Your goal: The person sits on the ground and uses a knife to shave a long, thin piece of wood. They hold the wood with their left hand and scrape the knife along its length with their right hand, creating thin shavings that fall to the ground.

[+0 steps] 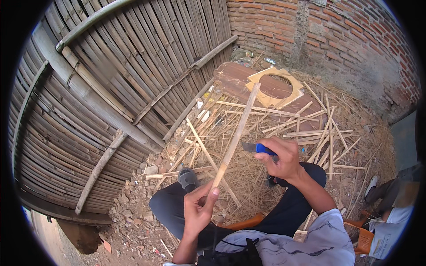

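While the left hand (199, 208) is closed around the lower end of a long strip of wood (235, 137), its thumb lying along the top face, the right hand (282, 159) has its fingers wrapped round a knife (266, 149) with a blue handle. The strip slants through the middle of the frame, from lower centre up to a pale board (271, 102) with a large round hole, which it partly covers from this view. The knife's blade points left, just beside the strip; whether the two touch, I cannot tell.

Below the hands, two bent legs in dark trousers (168, 208) spread across the lower centre. Thin shavings (248, 186) cover the ground between them, and more loose strips (331, 150) lie crisscrossed at centre right. The pale board rests on a reddish-brown panel (233, 75) in the upper centre. A bamboo fence (168, 48) fills the upper left, and a brick wall (266, 26) runs along the upper right. At the lower right edge, part of another person (386, 193) shows.
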Motion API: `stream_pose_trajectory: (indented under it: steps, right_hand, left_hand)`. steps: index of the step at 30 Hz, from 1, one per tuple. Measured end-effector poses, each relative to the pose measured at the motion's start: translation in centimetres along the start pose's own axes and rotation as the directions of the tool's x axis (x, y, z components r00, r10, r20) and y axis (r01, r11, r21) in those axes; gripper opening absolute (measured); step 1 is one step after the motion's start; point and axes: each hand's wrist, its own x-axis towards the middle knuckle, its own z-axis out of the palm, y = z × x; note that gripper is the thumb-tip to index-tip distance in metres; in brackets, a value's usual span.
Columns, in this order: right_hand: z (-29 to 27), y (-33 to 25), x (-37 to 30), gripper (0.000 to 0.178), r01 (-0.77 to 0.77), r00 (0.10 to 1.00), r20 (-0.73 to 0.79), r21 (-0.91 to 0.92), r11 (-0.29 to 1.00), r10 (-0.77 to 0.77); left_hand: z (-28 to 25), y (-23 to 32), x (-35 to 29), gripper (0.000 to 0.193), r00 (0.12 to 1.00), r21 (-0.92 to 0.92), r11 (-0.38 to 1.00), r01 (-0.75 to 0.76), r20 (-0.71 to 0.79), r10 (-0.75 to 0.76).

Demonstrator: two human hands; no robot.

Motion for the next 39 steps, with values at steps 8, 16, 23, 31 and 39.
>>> stream_pose_trajectory:
  steps: [8,16,23,31,39]
  right_hand:
    - [1.9,-2.0,-0.8,0.031,0.027,0.988,0.15,0.069,0.997,-0.037]
    - [1.6,-2.1,-0.6,0.029,0.021,0.99,0.139,0.019,1.0,-0.024]
    - [1.7,-2.3,-0.5,0.028,0.026,0.992,0.126,-0.06,0.998,-0.018]
    - [-4.8,6.4,3.3,0.036,-0.509,0.816,-0.354,-0.063,0.859,0.457]
    - [0.2,0.3,-0.5,0.033,-0.001,1.0,-0.009,0.029,1.0,0.002]
  left_hand:
    - [2.8,0.9,0.9,0.036,0.988,0.111,0.983,-0.146,-0.038,0.151]
    - [3.2,0.5,1.3,0.037,0.986,0.079,0.984,-0.16,-0.034,0.163]
    - [3.1,0.2,1.4,0.037,0.993,0.03,0.993,-0.116,-0.019,0.116]
    - [0.5,-0.4,-2.3,0.035,0.987,-0.164,0.977,0.139,0.101,-0.123]
    - [0.4,0.4,0.0,0.035,0.994,-0.132,0.988,0.083,0.087,-0.072]
